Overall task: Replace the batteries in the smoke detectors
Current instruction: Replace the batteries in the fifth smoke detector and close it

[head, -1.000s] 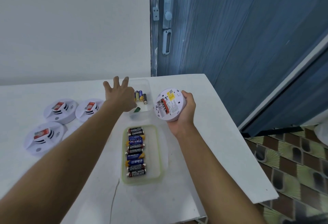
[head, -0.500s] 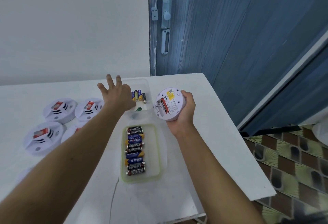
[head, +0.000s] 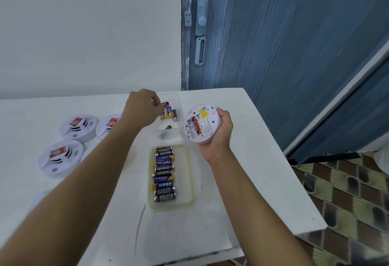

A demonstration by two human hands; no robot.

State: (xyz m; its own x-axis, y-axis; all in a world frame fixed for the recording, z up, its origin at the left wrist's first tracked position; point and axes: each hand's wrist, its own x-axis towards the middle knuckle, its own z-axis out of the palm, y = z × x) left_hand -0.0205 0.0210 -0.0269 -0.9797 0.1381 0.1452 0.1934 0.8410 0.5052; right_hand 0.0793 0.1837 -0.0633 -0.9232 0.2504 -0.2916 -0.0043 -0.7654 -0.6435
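Left hand (head: 143,107): arm stretched forward over the bench (head: 242,160); fingers curled, pinching a dark battery (head: 165,103) over the clear tub (head: 177,100) | Right hand (head: 221,131): palm up, fingers wrapped round an upturned smoke detector (head: 202,124), battery bay exposed; just right of the tub | green-rimmed tray (head: 190,173) of batteries between the forearms

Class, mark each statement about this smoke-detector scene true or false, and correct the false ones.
1. The right hand holds a smoke detector. True.
2. The green-rimmed tray is empty. False: a row of batteries lies in it.
3. The left hand grips a screwdriver. False: it is over the clear container, pinching a battery.
4. More detectors lie on the table, left of the left arm. True.
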